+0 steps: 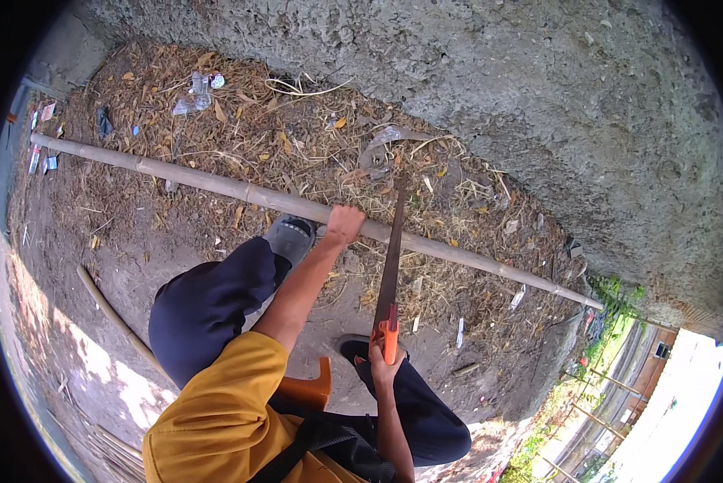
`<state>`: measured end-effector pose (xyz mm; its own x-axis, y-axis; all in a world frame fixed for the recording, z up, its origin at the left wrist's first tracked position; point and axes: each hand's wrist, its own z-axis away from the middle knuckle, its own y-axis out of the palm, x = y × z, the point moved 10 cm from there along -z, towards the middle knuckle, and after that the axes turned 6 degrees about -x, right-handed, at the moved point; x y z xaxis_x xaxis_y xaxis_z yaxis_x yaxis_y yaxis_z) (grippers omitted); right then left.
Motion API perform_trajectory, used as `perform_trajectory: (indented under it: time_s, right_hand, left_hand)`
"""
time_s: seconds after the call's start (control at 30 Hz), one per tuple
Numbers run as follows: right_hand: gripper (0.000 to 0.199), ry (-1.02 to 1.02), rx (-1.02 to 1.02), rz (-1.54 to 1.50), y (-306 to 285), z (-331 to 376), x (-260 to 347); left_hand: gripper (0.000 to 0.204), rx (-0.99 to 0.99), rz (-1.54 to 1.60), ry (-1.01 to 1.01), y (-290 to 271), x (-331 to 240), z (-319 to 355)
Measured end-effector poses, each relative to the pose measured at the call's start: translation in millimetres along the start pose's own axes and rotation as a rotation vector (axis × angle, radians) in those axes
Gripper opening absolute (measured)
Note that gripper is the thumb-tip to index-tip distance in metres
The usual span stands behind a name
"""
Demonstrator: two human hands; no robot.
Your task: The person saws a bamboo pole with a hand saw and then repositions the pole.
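Pole [287, 203]: ran aslant over littered ground [136, 233] | left hand [345, 223]: clamped on pole, near saw [390, 266] | right hand [384, 369]: closed round handle [390, 341] | judgement: sawing appeared to need still pole, long straight strokes

Outdoor yard: bare dirt ground [128, 201], dry leaves [220, 111], litter [203, 101]. Rough grey wall [490, 64] far side; green plants [617, 295] right, sunlight [128, 386] near left.
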<state>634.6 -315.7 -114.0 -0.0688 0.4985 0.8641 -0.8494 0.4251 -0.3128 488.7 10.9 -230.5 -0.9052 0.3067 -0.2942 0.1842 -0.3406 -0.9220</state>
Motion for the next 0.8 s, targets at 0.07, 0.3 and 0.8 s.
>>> perform_trajectory:
  time_s: [0.07,0.3,0.8]
  right_hand:
    - [0.011,0.057,-0.082,-0.133,-2.1,46.4,24.3]
    - [0.019,-0.117,0.032,0.029,18.3,-29.8,20.3]
    - [0.012,-0.079,-0.033,0.047,8.7,-15.8,26.7]
  left_hand:
    - [0.028,-0.004,-0.003,0.003,4.6,3.6,5.1]
    - [0.031,-0.13,-0.082,0.017,-2.8,3.8,10.7]
    - [0.026,-0.243,-0.01,0.075,-3.9,-13.7,12.2]
